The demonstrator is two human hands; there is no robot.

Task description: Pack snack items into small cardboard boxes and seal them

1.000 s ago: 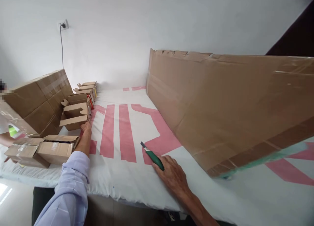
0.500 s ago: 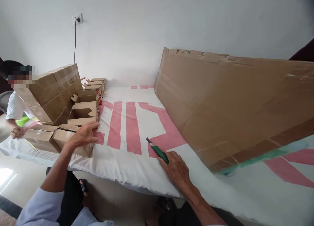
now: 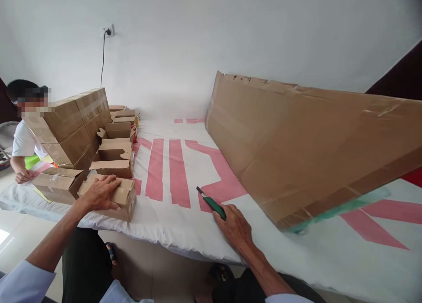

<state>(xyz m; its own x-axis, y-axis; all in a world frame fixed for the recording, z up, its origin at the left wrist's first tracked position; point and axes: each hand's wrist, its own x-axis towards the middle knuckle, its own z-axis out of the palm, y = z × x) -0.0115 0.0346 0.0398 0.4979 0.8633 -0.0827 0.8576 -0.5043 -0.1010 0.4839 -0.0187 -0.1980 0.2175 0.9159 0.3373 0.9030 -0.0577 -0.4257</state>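
Observation:
My left hand (image 3: 101, 193) rests over the top of a small taped cardboard box (image 3: 127, 197), its thumb along the near side and fingers across the lid. In my right hand (image 3: 235, 226) is a green-handled utility knife (image 3: 214, 205), its dark tip pointing up and to the left, held low above the white cloth. Beside the gripped box, a second closed small box (image 3: 58, 184) lies to the left with a gap between them. Just behind stands an opened small box (image 3: 114, 164) with its flaps up.
A stack of larger taped boxes (image 3: 75, 127) stands at the left, with a person (image 3: 24, 140) behind it. More opened boxes (image 3: 123, 116) line up toward the wall. A big cardboard piece (image 3: 313, 149) leans at the right on the red-and-white cloth-covered table (image 3: 174, 219).
My left hand has come down onto the small box, which has shifted right and nearer, away from its neighbour. My right hand with the knife stays almost in place.

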